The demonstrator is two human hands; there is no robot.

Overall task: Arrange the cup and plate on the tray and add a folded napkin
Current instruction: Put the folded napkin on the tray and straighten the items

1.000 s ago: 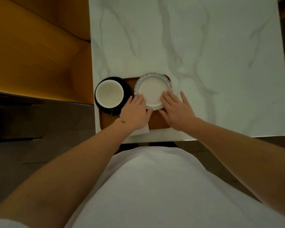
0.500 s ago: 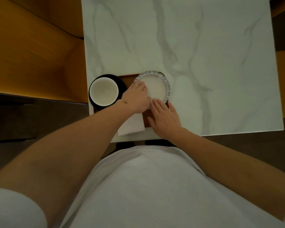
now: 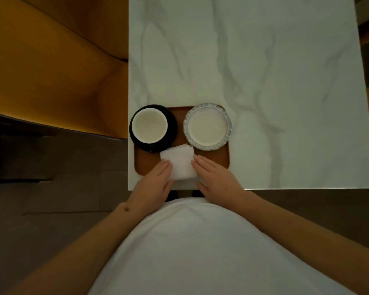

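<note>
Table (image 3: 264, 71) beyond my hands bears the tray (image 3: 219, 160), with cup (image 3: 149, 125) ahead of my left hand (image 3: 152, 184) and plate (image 3: 208, 126) ahead of my right hand (image 3: 216, 179). Both hands lie flat, fingers extended, flanking the folded napkin (image 3: 180, 163); I should square it gently, edges parallel to the tray.
</note>
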